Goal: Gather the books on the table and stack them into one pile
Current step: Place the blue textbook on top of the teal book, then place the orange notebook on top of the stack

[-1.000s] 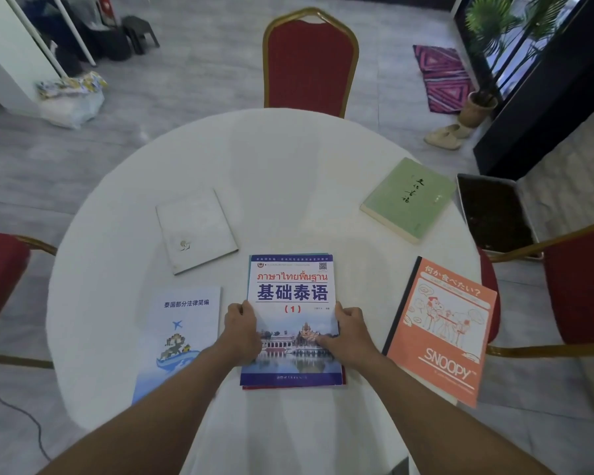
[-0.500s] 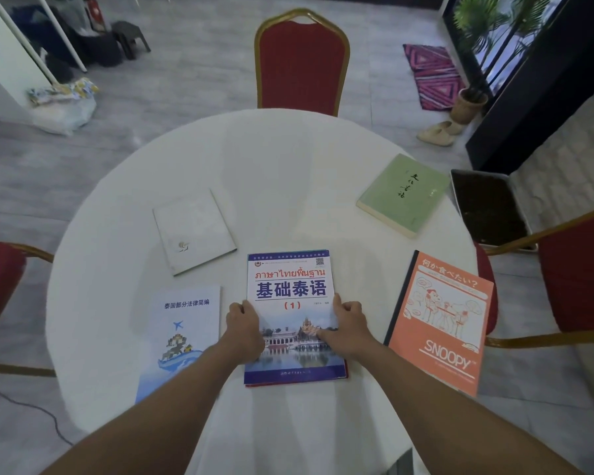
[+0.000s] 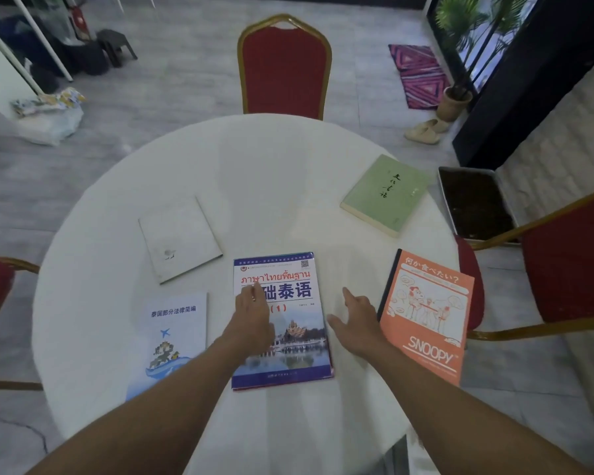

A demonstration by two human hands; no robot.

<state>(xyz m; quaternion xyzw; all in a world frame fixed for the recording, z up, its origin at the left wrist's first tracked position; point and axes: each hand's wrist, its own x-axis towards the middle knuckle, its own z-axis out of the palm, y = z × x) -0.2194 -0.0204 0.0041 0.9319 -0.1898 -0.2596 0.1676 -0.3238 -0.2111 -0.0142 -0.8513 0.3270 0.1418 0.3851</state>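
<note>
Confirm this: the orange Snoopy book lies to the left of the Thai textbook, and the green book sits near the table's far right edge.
Wrong side. In the head view the orange Snoopy book lies to the right of the Thai textbook, beside the right hand. The green book does sit near the table's far right edge.

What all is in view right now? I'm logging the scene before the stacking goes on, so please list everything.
Thai textbook: 1, blue and white, front centre, atop a red-edged book.
Snoopy notebook: 1, orange, front right.
Green book: 1, far right.
White book: 1, left of centre.
Pale blue booklet: 1, front left.
Table: 1, round, white.
Chairs: 3, red and gold, around the table.
Tray: 1, dark, right.
Left hand: open, over the textbook.
Right hand: open, beside the notebook.
</note>
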